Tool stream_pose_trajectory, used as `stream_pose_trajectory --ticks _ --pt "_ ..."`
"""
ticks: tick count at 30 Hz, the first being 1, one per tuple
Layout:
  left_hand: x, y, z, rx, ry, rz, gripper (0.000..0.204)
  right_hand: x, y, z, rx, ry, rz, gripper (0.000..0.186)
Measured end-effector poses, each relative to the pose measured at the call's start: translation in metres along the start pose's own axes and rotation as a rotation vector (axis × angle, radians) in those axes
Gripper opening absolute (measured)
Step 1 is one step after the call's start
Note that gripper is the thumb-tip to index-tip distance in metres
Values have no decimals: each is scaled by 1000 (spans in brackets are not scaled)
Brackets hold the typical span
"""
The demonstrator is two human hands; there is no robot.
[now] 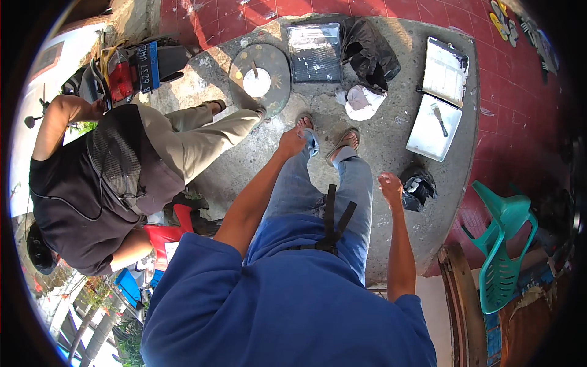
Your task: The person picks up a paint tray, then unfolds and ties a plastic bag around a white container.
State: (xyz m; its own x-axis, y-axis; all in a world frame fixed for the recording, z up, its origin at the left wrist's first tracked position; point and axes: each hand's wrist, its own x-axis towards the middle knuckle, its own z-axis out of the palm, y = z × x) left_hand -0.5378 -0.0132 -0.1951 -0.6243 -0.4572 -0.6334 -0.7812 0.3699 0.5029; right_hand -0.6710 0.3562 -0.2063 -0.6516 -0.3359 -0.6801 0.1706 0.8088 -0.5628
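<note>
My left hand (291,142) hangs in front of my left leg, its fingers curled in, with nothing showing in it. My right hand (390,188) is out beside my right leg, its fingers bent inward; no object sticks out of it. Nearest to that hand is an open black plastic bag (418,188) on the concrete, with whitish stuff inside. Beyond my left hand stands a round, dark, patterned tabletop (278,105). On it rests a white tub (257,82) with a brown stick across its rim. Neither hand touches any of these.
At the back are a white-smeared black tray (315,52), a black plastic bag (367,49) and a white bundle (365,103). Right lie two pale trays (433,127), one bearing a flat-bladed tool (439,119). A green chair (504,244) lies tipped. Left, another person (73,183) stands near a motorbike (122,76).
</note>
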Motion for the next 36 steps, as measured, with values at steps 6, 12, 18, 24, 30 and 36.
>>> stream_pose_trajectory --ticks 6,12,18,24,30,36 --pt "50 -38 9 67 60 54 30 15 -54 13 235 -82 136 32" --pt "129 -121 23 73 109 -83 31 75 -85 59 323 -171 78 32" --pt "218 -267 31 -188 274 -427 29 169 -69 117 159 -444 -35 29" --pt "294 -399 54 -452 410 -626 28 272 -48 151 -36 -727 -223 24" --pt "365 -421 72 -713 642 -694 35 345 -69 162 -256 -783 -414 21" --pt "388 -431 84 -1124 825 -579 35 374 -101 156 -596 -568 -770 22"
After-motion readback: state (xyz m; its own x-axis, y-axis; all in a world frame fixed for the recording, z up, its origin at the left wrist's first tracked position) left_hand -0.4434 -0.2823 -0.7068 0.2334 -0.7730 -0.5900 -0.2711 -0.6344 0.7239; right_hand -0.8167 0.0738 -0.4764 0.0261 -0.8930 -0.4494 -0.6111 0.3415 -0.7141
